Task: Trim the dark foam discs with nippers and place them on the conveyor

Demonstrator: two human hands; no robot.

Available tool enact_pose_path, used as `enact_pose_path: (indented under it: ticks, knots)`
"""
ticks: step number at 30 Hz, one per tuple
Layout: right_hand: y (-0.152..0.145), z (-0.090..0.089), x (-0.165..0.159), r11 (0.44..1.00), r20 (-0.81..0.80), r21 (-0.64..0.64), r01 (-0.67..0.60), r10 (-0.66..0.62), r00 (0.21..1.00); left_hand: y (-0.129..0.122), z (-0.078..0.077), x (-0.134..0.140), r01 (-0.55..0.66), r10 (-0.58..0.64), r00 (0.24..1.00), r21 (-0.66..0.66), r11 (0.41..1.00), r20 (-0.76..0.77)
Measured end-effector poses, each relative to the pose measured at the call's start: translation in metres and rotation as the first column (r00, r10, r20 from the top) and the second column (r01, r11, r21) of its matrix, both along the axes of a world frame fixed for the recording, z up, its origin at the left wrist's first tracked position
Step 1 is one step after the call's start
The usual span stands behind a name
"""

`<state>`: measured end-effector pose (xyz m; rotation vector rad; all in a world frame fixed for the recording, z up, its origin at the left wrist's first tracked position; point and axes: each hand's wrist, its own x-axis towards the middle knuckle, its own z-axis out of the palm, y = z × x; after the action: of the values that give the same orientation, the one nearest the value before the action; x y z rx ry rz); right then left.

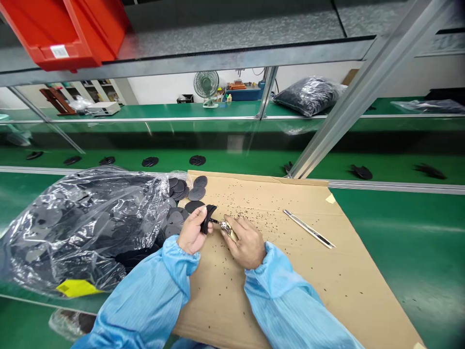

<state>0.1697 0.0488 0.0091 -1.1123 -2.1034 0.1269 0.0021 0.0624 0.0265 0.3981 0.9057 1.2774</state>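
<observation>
My left hand (193, 231) pinches a black disc-shaped part (208, 219), tilted on edge above the cardboard. Close to its right, my right hand (248, 242) is closed around a small shiny metal tool with a pale handle (229, 230); its exact kind is partly hidden by the fingers. The tool's tip meets or nearly meets a thin dark piece at the disc's side. Flat dark discs (196, 194) lie in a loose pile left of my hands, spilling from a clear plastic bag (87, 223) full of similar discs. Tiny black bits are scattered over the cardboard sheet (312, 286).
A white pen-like knife (308, 229) lies on the cardboard to the right. Beyond the cardboard, black parts (150, 161) sit spaced along a green belt. A metal post (337, 102) rises at the right, and an orange bin (72, 34) stands on the shelf overhead.
</observation>
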Motion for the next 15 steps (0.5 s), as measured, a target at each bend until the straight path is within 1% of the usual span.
enact_pose_path:
  ticks: [8,15]
  knots:
    - [-0.0015,-0.0033,-0.0005,0.999,0.062,0.021,0.036,-0.037,0.997,-0.0004,-0.0001,0.0004,-0.004,0.005,1.000,-0.025,1.000,0.021]
    - [-0.0020,0.0010,0.0028,0.995,0.195,0.034,0.098,-0.103,0.975,-0.0023,-0.0007,0.0042,-0.037,0.037,0.999,-0.009,0.999,0.026]
